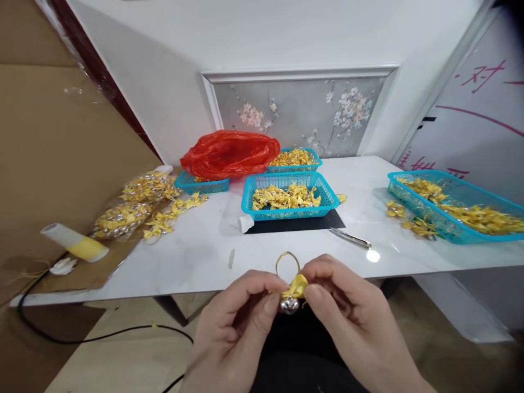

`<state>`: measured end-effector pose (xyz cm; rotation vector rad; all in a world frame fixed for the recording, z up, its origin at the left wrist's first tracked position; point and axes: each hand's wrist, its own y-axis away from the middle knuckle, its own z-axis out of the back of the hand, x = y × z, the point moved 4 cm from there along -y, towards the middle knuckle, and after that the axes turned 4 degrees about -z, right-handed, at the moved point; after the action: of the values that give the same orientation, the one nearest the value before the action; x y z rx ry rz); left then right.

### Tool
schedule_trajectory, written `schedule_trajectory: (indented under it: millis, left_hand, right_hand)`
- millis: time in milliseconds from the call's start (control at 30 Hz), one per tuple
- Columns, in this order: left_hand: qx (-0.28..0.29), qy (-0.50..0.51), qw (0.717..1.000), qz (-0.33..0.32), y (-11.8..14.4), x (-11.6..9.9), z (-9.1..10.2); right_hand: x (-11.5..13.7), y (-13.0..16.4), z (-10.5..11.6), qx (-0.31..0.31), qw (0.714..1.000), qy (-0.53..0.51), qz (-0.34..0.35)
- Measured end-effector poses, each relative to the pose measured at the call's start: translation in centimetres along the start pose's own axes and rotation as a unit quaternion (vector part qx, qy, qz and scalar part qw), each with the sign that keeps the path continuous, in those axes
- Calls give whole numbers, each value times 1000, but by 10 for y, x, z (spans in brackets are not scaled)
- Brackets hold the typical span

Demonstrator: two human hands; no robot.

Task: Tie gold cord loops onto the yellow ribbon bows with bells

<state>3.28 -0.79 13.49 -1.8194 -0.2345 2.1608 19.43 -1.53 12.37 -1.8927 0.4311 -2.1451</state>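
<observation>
Between my two hands, just off the table's front edge, is a small bell ornament (290, 304): a silver bell under a yellow ribbon bow (297, 286), with a thin gold cord loop (287, 254) standing up above. My left hand (243, 316) pinches the bow's left side between thumb and forefinger. From the other side, my right hand (347, 308) pinches the bow's right end with thumb and fingers. Part of the bow is hidden behind the fingertips. Beyond the hands, a blue basket (289, 214) holds many similar yellow-bowed pieces and rests on a black sheet (295, 225).
Metal tweezers (351, 238) lie right of the black sheet. Another blue basket (450, 232) of ornaments stands at the right. A red plastic bag (229, 153) covers a basket behind. Bagged ornaments (125, 218), a thread cone (76, 243) and a black cable (102, 335) are at left.
</observation>
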Motion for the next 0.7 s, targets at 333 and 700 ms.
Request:
schedule_trajectory:
  millis: [333,700]
  left_hand:
    - [-72,116,982,132,2,1,-14]
    - [-87,106,981,138,1,7,-6]
  right_hand:
    - [-7,1,-4,13,998,-45,-48]
    - [33,6,25,-78,988,84,105]
